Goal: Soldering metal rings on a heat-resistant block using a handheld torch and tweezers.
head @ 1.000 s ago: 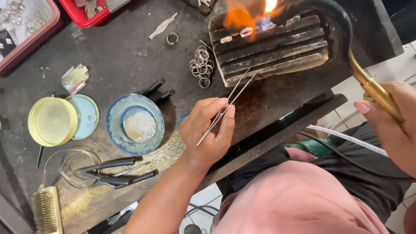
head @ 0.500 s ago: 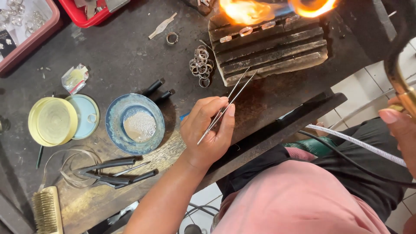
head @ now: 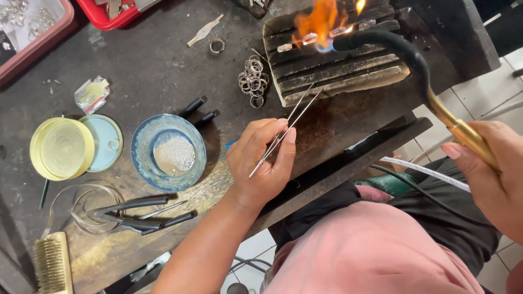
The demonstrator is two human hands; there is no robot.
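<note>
1. Nearest, the left hand point(head: 261, 163) rests on the dark workbench point(head: 152, 76), thumb and fingers pinched around a pair of thin metal tweezers point(head: 286, 130).
2. The tweezers' long axis runs diagonally from lower left to upper right; their tips point up and away toward the charred soldering block point(head: 338, 71) and end at its near edge, apart from the flame.
3. At the right edge, the right hand point(head: 490, 179) is closed around the brass handle of a torch point(head: 414, 71).
4. The torch's long axis rises from the hand up and left, then its black neck bends, so the nozzle points left across the block's far part.
5. There an orange flame point(head: 321, 22) plays over small pale metal pieces point(head: 310, 39) lying in a row on the block.
6. Just left of the block lies a heap of metal rings point(head: 253, 81).
7. Left of the hand sits a blue dish point(head: 144, 149) holding pale grainy powder, with pliers point(head: 136, 215) nearer.
</note>
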